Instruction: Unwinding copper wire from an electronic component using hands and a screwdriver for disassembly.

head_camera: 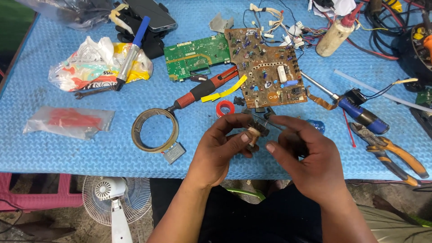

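My left hand (220, 148) and my right hand (306, 155) meet over the front edge of the blue mat (90, 148). Between their fingertips they pinch a small brown coil-like part (254, 133) with thin metal legs. Just beyond the hands lie a brown circuit board (265, 67) dense with components, a small red tape roll (225, 108) and a red-handled soldering iron (204, 87). A green circuit board (195, 54) lies left of the brown one.
A worn tape ring (155, 130) and small grey box (173, 153) lie left of the hands. Orange-handled pliers (389, 153), a blue screwdriver (360, 112), a glue bottle (335, 33) and tangled wires (288, 27) lie right. Plastic bags (96, 65) sit left; a white fan (110, 193) stands below.
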